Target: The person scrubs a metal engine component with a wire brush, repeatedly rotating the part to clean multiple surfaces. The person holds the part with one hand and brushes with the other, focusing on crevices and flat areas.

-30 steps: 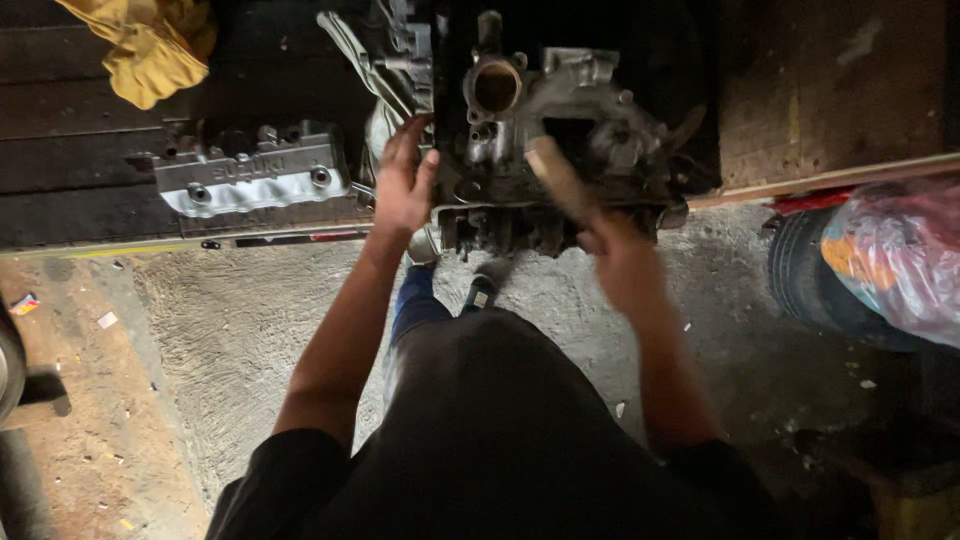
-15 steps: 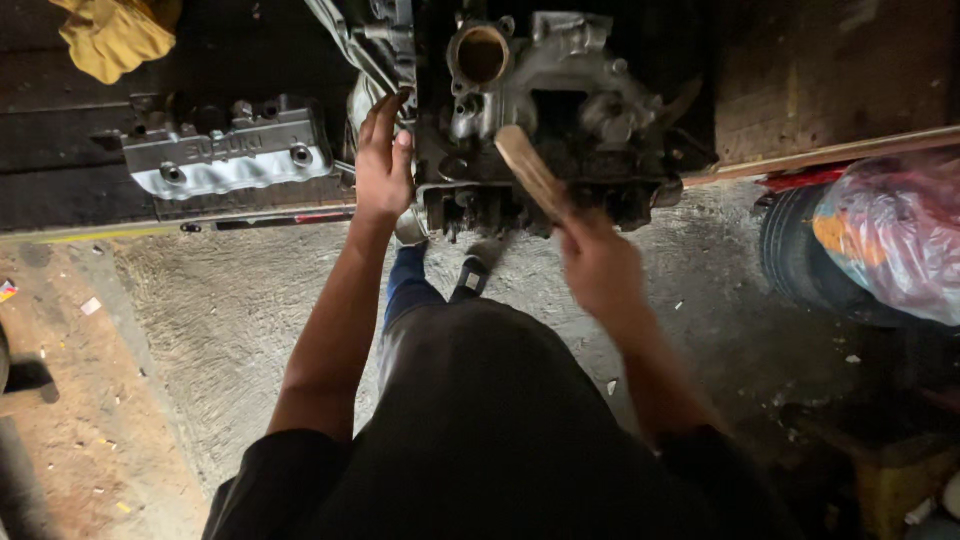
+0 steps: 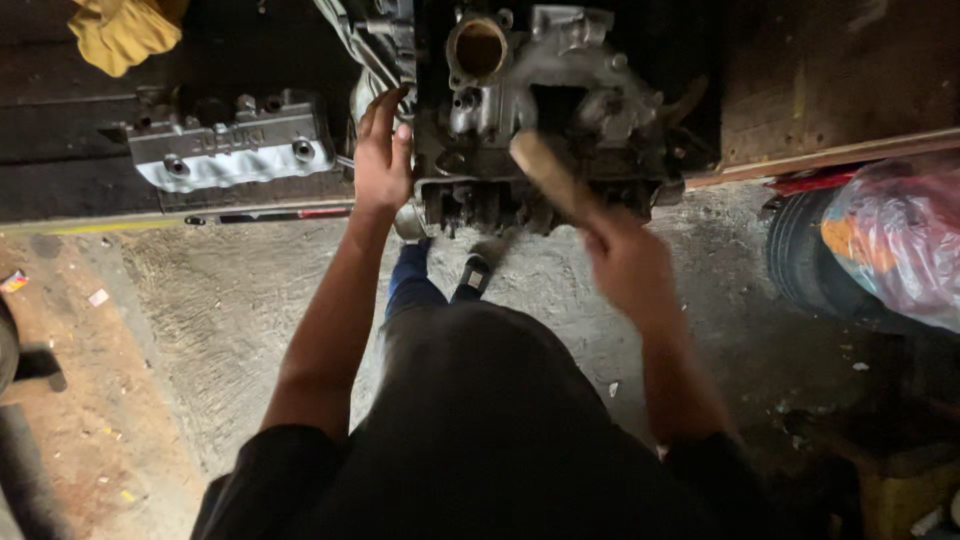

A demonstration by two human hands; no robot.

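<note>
The left hand (image 3: 382, 160) lies flat and unclenched, fingers together, against the left side of a grimy grey cast-metal engine block (image 3: 545, 120) that sits at the edge of a dark wooden worktop (image 3: 840, 90). The right hand (image 3: 628, 268) is clenched around a pale wooden handle (image 3: 545, 172), blurred, which slants up across the block's front face; its head cannot be made out. A silver ribbed valve cover (image 3: 232, 152) rests on the worktop to the left, apart from the block, with a yellow cloth (image 3: 122, 32) beyond it. On the concrete floor (image 3: 220, 300) to the right, a black tyre (image 3: 800, 255) carries a clear plastic bag (image 3: 895, 245)
</note>
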